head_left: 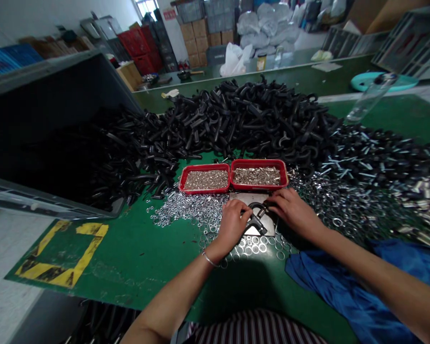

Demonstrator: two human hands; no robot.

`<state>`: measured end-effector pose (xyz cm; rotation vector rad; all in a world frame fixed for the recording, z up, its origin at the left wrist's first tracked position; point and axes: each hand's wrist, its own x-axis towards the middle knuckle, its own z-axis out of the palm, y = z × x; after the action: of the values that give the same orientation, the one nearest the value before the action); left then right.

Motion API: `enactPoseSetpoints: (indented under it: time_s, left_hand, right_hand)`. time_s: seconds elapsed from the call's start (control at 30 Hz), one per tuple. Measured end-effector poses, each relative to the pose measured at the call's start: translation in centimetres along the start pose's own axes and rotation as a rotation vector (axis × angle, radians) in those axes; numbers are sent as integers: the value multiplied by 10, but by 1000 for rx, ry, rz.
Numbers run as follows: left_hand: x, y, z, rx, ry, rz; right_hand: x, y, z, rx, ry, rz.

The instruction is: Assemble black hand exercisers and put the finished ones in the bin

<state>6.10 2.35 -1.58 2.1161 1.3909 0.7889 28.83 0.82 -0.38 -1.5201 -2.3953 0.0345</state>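
My left hand (232, 223) is curled round one end of a curved black clamp piece (257, 213) that rests on a small metal plate (249, 197). From the other side, my right hand (291, 209) pinches the same piece with its fingers closed. Two red trays lie just beyond the plate: the left tray (182, 180) holds small nuts, the right tray (285, 173) holds small screws. Silver washers (186, 209) are strewn on the green table (136, 258) around my hands.
A big heap of black curved parts (243, 119) fills the table behind the trays. A dark grey bin (50, 129) lies tipped at the left. Assembled pieces and bolts (380, 167) spread to the right. A blue cloth (344, 291) lies under my right forearm. A clear bottle (370, 98) stands far right.
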Motion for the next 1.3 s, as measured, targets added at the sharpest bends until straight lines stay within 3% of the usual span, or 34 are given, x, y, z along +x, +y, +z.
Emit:
enactPoseSetpoints:
  time_s: [0.1,0.2,0.33,0.47,0.57,0.7,0.77,0.9,1.03,1.13,1.2,1.3]
  left_hand:
    - [-1,-2,0,-11,-13,15]
    - [-2,-5,0,-14,-20,35]
    - [-4,-5,2,47,-29,73]
    - [-1,-1,2,138,-90,130]
    - [3,1,1,227,-166,198]
    - [0,-3,-3,238,-224,257]
    - [-8,-6,-4,204,-210,234]
    - [-20,-8,-2,168,-188,152]
    - [-20,-6,3,187,-179,103]
    - [-19,-4,4,218,-182,95]
    - [-17,-3,2,202,-174,110]
    - [-10,-5,-5,35,-212,59]
  right_hand:
    - [-25,15,-6,-160,15,177]
    - [-43,27,-7,-188,-95,231]
    - [-50,29,-15,92,-96,301]
    - [-50,12,-31,431,-176,435]
    - [-49,1,-35,397,-155,348]
    - [-43,0,-40,322,-334,301]
    - [-40,-5,-47,347,-356,328]
    - [-31,-26,-53,429,-253,285]
    - [-22,-30,-39,330,-353,286]
    - [-29,-16,-35,553,-396,396]
    - [-42,-5,-37,798,-395,563]
    - [-64,20,-40,968,-294,793]
